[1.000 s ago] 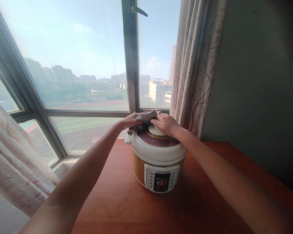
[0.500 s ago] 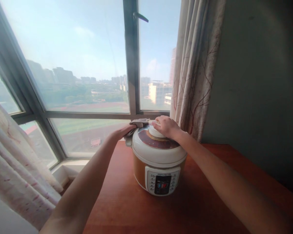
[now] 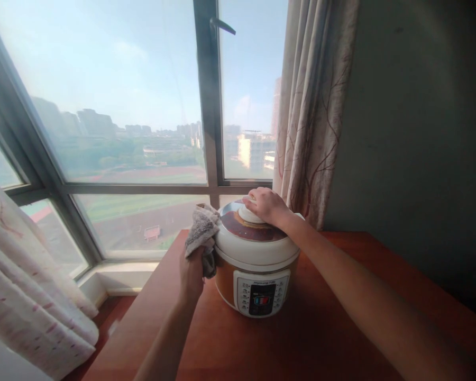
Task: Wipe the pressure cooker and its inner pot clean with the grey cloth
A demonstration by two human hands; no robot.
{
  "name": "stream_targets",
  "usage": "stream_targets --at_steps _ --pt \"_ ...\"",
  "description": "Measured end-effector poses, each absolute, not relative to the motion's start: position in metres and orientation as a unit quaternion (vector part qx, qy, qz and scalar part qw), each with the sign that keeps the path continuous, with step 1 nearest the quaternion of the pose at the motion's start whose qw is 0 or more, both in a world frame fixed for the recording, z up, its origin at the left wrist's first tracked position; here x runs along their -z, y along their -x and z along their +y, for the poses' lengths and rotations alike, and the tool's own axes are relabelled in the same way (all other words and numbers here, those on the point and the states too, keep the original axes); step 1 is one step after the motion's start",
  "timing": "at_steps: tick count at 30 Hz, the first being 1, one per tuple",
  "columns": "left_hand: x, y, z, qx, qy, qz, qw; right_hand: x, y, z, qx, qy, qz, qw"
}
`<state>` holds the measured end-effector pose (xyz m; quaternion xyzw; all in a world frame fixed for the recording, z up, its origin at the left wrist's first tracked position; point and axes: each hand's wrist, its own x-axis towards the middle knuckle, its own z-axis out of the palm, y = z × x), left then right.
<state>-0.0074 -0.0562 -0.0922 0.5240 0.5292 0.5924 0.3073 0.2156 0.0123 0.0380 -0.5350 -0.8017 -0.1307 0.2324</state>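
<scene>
A white and orange-brown electric pressure cooker stands upright on a reddish-brown table, its control panel facing me. My right hand is closed around the pale knob on top of the lid. At the cooker's left side, my left hand grips a crumpled grey cloth. The cloth lies against the rim and upper side of the cooker and hides part of my left fingers.
Behind the table are large windows with grey frames. One patterned curtain hangs at the right, another curtain at the left. A dark wall lies beyond the table's right side. A low white sill runs at the left.
My left hand with the cloth has come from the cooker's back left rim toward me and down along its left side. My right hand stays on the lid knob. The view has shifted slightly.
</scene>
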Motion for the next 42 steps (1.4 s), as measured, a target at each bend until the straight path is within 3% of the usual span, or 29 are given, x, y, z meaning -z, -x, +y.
stream_targets --at_steps 3,7,11,19,28,42 --pt "0.108 -0.018 -0.094 -0.676 -0.570 0.452 0.116 -0.037 -0.215 0.012 0.134 0.536 -0.801 0.231" --pt "0.110 -0.043 -0.124 -0.582 -0.707 0.401 -0.024 -0.036 -0.215 0.012 0.140 0.534 -0.802 0.230" --pt "0.079 -0.040 -0.115 -0.459 -0.797 0.370 -0.131 -0.037 -0.216 0.011 0.141 0.531 -0.805 0.225" --pt "0.014 0.000 -0.047 -0.418 -0.835 0.358 0.012 -0.036 -0.216 0.013 0.146 0.526 -0.806 0.227" --pt "0.014 0.017 0.013 -0.479 -0.762 0.396 0.183 -0.036 -0.215 0.012 0.145 0.532 -0.802 0.230" --pt "0.047 0.014 -0.038 -0.517 -0.740 0.428 0.040 -0.037 -0.214 0.011 0.145 0.542 -0.793 0.236"
